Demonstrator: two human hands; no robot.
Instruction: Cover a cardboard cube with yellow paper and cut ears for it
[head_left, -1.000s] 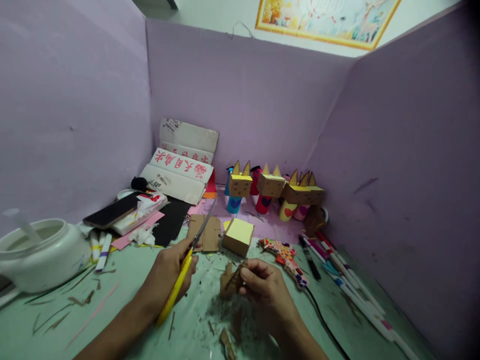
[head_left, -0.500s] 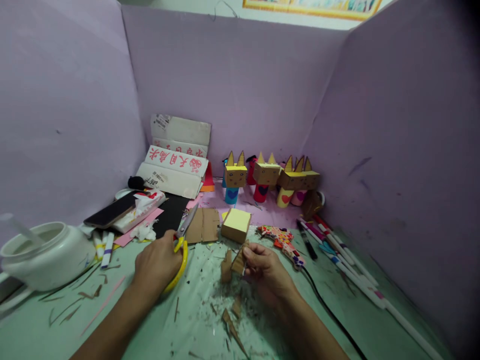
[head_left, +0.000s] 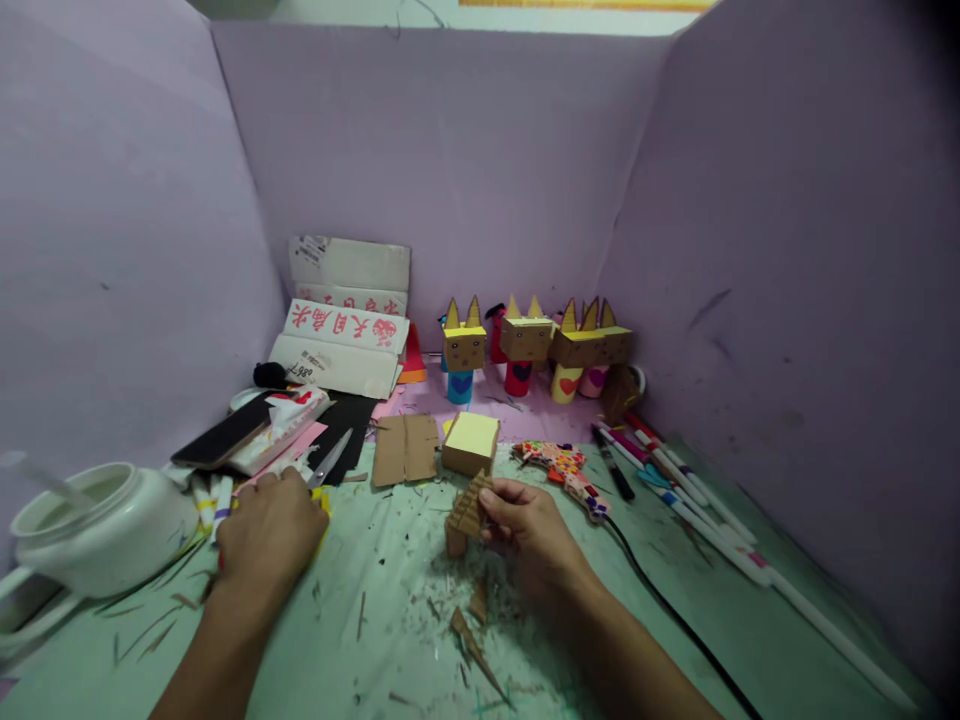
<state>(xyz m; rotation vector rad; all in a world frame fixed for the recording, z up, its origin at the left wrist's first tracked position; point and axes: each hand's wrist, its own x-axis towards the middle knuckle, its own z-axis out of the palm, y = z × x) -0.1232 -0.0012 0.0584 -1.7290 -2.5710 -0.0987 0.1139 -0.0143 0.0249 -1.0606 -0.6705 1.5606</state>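
Note:
Over on the left, my left hand (head_left: 274,525) is closed over the yellow handles of a pair of scissors (head_left: 330,460), whose blades point away over black paper. The undersides of its fingers are hidden. My right hand (head_left: 532,530) pinches a small corrugated cardboard piece (head_left: 470,508) between thumb and fingers, just above the table. Part of another cardboard scrap (head_left: 454,541) shows beneath that piece. Beyond it stands a small cardboard box (head_left: 469,445) with a pale yellow top. Flat creased cardboard (head_left: 405,450) lies to the box's left.
Box-headed paper figures (head_left: 463,350) with pointed ears stand at the back. A patterned glue gun (head_left: 562,470) with a black cord lies right, beside several markers (head_left: 705,520). A white pot (head_left: 97,520), a phone (head_left: 229,430) and folded cardboard (head_left: 341,345) are left. Scraps (head_left: 476,650) litter the front.
My left hand has moved left and lowered the scissors toward the table beside the markers. The cardboard piece in my right hand has turned and now overlaps the scrap beside it.

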